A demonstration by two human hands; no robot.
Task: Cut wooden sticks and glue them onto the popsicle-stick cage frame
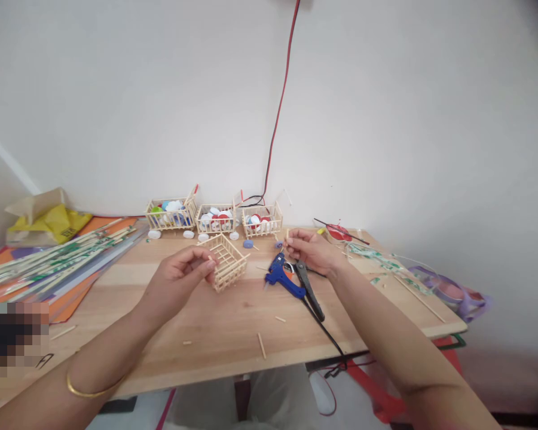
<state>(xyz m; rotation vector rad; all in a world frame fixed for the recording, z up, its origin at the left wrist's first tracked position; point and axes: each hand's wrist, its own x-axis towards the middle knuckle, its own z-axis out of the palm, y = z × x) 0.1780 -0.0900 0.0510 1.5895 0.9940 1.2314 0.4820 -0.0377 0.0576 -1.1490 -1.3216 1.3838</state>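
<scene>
My left hand (183,273) is closed in a pinch on the edge of a small wooden stick basket (227,261), which is tilted on the wooden table (206,322). My right hand (308,248) is closed, pinching a short wooden stick (287,236) upright near the table's back. A blue glue gun (283,276) lies just below my right hand, beside black pliers (308,286). A gold bangle sits on my left wrist.
Three stick carts (215,218) filled with bottle caps stand along the wall. Long sticks and coloured sheets (54,257) lie at the left, a yellow bag (49,220) behind them. Loose stick pieces (261,345) dot the table. A red-black wire (280,101) hangs down the wall.
</scene>
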